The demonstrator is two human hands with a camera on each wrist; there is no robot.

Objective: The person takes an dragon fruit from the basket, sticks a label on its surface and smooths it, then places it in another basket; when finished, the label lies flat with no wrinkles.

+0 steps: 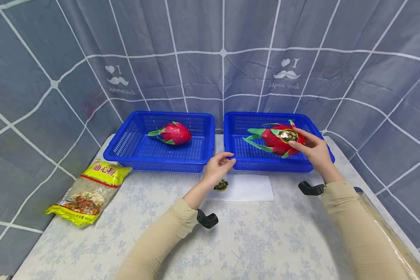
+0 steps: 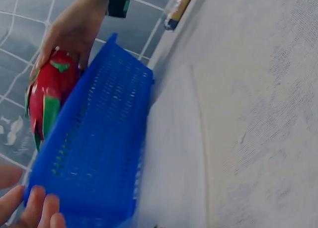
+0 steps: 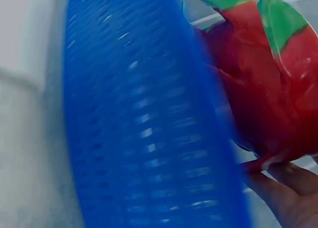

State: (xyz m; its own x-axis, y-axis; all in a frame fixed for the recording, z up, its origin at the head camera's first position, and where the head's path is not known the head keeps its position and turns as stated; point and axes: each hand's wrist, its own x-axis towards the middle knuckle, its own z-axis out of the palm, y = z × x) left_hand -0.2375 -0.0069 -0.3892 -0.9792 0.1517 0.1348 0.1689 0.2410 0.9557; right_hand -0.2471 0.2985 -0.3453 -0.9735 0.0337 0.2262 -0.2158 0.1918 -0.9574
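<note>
In the head view my right hand [image 1: 316, 149] grips a large red dragon fruit [image 1: 276, 146] with green leaf tips. The fruit is held over the right blue basket [image 1: 266, 165], and a black and gold sticker [image 1: 287, 135] lies on its skin by my thumb. My left hand [image 1: 217, 168] is at that basket's front left corner, fingers loosely bent. Its fingertips [image 2: 36, 194] overlap the rim in the left wrist view. Below the left hand lies a white sheet [image 1: 250, 188] bearing another black and gold sticker [image 1: 221, 185].
A second blue basket [image 1: 154, 164] on the left contains a smaller dragon fruit [image 1: 176, 134]. At the table's left edge lies a yellow and clear bag of pasta [image 1: 91, 190]. A flat, shiny wrapped item [image 1: 388, 237] runs along the right edge. A grey tile-patterned curtain [image 1: 196, 74] hangs behind.
</note>
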